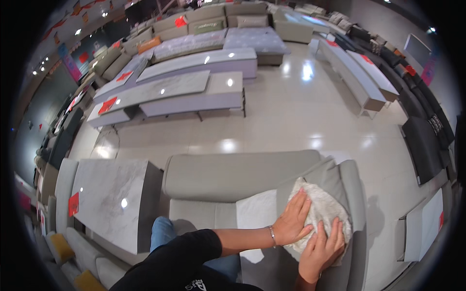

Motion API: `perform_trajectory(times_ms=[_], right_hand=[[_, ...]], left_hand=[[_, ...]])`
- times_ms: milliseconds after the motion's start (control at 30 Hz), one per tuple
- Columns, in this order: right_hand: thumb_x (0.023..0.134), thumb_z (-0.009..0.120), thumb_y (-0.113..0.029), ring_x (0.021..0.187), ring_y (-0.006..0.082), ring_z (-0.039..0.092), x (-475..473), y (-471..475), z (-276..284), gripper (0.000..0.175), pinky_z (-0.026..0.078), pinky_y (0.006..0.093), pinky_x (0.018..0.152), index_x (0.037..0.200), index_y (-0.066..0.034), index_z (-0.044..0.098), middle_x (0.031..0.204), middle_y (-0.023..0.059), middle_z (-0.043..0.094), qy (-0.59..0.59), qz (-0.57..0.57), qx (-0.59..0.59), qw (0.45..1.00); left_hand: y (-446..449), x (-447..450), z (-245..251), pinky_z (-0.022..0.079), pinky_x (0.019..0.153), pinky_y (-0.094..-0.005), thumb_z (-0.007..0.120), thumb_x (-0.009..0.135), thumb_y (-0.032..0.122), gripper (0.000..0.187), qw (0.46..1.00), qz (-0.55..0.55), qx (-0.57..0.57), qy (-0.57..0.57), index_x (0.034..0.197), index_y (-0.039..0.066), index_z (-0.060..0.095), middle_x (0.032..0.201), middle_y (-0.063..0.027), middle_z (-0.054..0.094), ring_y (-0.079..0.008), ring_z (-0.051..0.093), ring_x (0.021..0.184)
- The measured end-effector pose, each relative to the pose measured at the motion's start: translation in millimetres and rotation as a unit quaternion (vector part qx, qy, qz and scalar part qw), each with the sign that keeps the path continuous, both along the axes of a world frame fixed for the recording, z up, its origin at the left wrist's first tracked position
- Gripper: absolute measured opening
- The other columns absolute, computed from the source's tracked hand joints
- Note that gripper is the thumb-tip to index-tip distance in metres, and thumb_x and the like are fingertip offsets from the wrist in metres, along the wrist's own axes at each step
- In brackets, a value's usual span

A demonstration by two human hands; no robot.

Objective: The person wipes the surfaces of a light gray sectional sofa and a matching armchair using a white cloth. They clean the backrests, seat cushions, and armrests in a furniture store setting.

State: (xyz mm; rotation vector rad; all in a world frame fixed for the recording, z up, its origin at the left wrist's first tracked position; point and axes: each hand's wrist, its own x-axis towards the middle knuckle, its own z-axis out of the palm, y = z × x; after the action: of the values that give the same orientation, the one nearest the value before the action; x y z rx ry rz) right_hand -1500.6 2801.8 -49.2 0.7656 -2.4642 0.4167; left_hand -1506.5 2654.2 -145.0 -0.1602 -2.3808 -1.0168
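A cream textured cushion or folded cloth [318,203] lies against the grey pillow [324,169] in the right corner of the grey sofa [240,174]. My left hand [294,218], with a bracelet at the wrist, rests flat on its left part, fingers spread. Just below and to the right, my right hand [323,247] presses on the lower part with fingers apart. Neither hand is closed around it. A white cloth or sheet [256,214] lies on the sofa seat left of my hands, partly under my left forearm.
A marble-topped table [109,196] with a red tag stands left of the sofa. Low cabinets [193,102] stand beyond the sofa's backrest, with a sectional sofa [255,40] behind them. White benches or low cabinets [349,76] and dark sofas [422,149] line the right.
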Motion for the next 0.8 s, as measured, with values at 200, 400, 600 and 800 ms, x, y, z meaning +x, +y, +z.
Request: perform_trajectory(times_ms=[200, 400, 600, 800], right_hand=[[0.097, 0.067, -0.008, 0.116, 0.0361, 0.063, 19.7, -24.3, -13.4, 0.017, 0.046, 0.0521, 0.101, 0.113, -0.0063, 0.073, 0.129, 0.0108, 0.069, 0.005, 0.023, 0.07, 0.997], [0.094, 0.064, 0.004, 0.104, 0.0337, 0.063, 38.1, -124.8, -44.0, 0.017, 0.053, 0.0427, 0.087, 0.106, -0.0006, 0.075, 0.111, 0.0122, 0.07, -0.139, 0.132, -0.023, 0.981], [0.093, 0.064, 0.005, 0.106, 0.0331, 0.062, 69.5, -279.0, -78.3, 0.023, 0.052, 0.0429, 0.09, 0.111, -0.0016, 0.076, 0.118, 0.011, 0.069, -0.309, 0.155, -0.113, 0.931], [0.096, 0.068, -0.008, 0.133, 0.0393, 0.051, 107.5, -449.3, -156.7, 0.043, 0.04, 0.0498, 0.111, 0.139, -0.0073, 0.065, 0.153, 0.0133, 0.053, -0.278, 0.287, 0.078, 0.913]], left_hand=[[-5.5, 49.9, -29.8, 0.031, 0.124, -0.0509, 0.066, 0.094, 0.006, 0.075, 0.99, -0.012, 0.136, -0.035, 0.158, -0.01, 0.031, 0.166, -0.0327, 0.024, -0.0496, 0.026, 0.154], [-87.7, 78.3, -63.3, 0.046, 0.108, -0.0463, 0.059, 0.096, 0.005, 0.044, 0.919, -0.057, 0.361, -0.147, 0.139, -0.005, 0.056, 0.135, -0.0238, 0.059, -0.0441, 0.054, 0.125], [-273.0, 161.1, -40.9, 0.053, 0.097, -0.0478, 0.061, 0.093, 0.007, 0.04, 0.973, 0.101, 0.192, -0.084, 0.129, -0.008, 0.06, 0.127, -0.0241, 0.063, -0.0435, 0.059, 0.118], [-424.1, 231.6, -88.4, 0.053, 0.102, -0.0437, 0.071, 0.089, 0.017, 0.058, 0.893, 0.372, -0.085, -0.241, 0.14, -0.004, 0.055, 0.144, -0.0221, 0.058, -0.038, 0.056, 0.133]])
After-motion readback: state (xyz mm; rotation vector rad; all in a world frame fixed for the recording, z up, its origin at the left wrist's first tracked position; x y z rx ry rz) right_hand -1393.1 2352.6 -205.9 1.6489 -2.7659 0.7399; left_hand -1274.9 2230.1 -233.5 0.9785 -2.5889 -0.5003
